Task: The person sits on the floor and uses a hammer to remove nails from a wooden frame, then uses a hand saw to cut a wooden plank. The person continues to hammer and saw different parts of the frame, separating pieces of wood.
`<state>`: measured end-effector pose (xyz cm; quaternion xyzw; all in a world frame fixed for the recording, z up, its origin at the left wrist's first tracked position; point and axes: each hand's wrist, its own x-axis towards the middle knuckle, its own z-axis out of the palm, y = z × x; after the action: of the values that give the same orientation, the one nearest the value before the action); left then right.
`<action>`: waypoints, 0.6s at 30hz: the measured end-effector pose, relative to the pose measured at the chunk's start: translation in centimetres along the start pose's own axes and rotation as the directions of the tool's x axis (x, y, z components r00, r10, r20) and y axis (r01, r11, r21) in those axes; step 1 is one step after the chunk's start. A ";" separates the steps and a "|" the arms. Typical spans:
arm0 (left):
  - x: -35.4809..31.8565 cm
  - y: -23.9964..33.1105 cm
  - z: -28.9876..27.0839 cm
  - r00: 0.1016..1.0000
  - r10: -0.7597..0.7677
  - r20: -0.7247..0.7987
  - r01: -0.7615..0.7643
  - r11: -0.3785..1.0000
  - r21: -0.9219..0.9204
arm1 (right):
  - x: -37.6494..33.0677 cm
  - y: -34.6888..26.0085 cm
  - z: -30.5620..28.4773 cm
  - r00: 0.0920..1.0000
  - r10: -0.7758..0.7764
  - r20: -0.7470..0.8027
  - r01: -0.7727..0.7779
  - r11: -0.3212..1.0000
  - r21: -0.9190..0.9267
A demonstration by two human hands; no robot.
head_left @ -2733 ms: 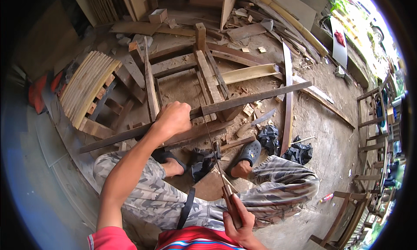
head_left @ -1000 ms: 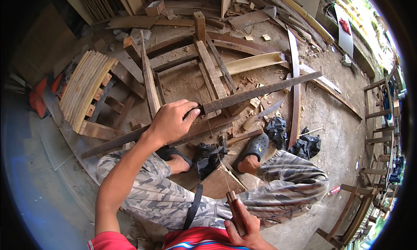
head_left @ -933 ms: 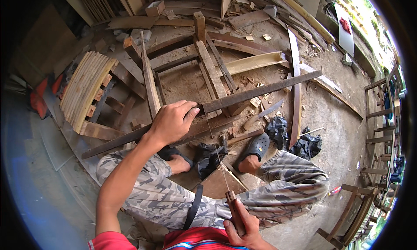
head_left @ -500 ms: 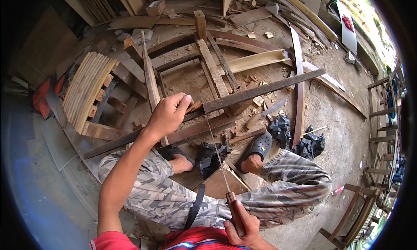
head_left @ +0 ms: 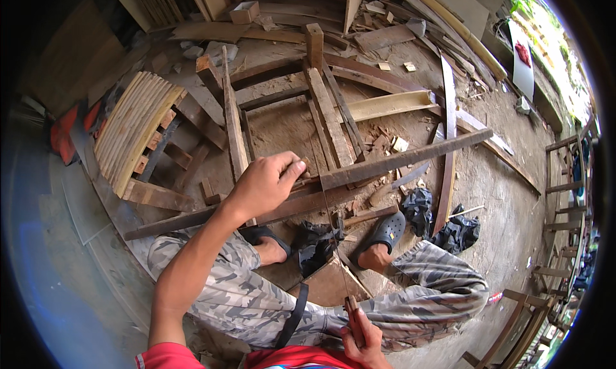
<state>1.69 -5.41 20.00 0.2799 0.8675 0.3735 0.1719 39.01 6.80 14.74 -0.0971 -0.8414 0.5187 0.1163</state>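
My left hand (head_left: 266, 184) is closed near the middle of a long dark wooden bar (head_left: 410, 157), its fingertips around a small brown piece of wood (head_left: 305, 165) beside the bar. My right hand (head_left: 364, 342) grips the brown handle of a handsaw (head_left: 354, 321) close to my lap. From there the thin blade, seen nearly edge-on, runs forward to the bar just right of my left fingers. The bar slants from above my left leg up to the far right and lies across a wooden frame (head_left: 328, 119). How deep the blade sits in the wood is hard to see.
A slatted wooden piece (head_left: 138, 135) stands at the left. Black plastic bags (head_left: 459, 231) lie beside my right shoe (head_left: 388, 231). Loose boards (head_left: 444, 144), a machete-like blade (head_left: 410, 174) and wood chips are on the floor. Wooden chair-like frames (head_left: 520, 324) line the right side.
The saw and my right hand have shifted slightly down and right, toward my body. My left hand stays by the bar, while the whole view has shifted a little.
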 end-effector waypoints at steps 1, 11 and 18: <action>0.4 -1.3 0.2 0.999 0.013 -0.045 -0.016 0.996 -0.082 | -0.4 0.7 0.2 1.000 0.003 0.005 -0.003 1.000 -0.003; 0.7 -0.6 -0.7 0.990 0.010 0.142 0.007 0.993 -0.121 | -1.3 2.1 0.8 0.999 0.044 0.020 -0.046 0.996 0.079; 0.5 -1.0 0.0 0.961 0.275 -0.006 -0.273 0.956 0.109 | -1.0 1.8 0.1 0.991 0.011 0.132 -0.015 0.999 0.032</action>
<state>0.97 -5.68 19.18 0.4023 0.8409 0.3495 0.0941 39.97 7.20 13.00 -0.0662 -0.8380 0.5384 0.0584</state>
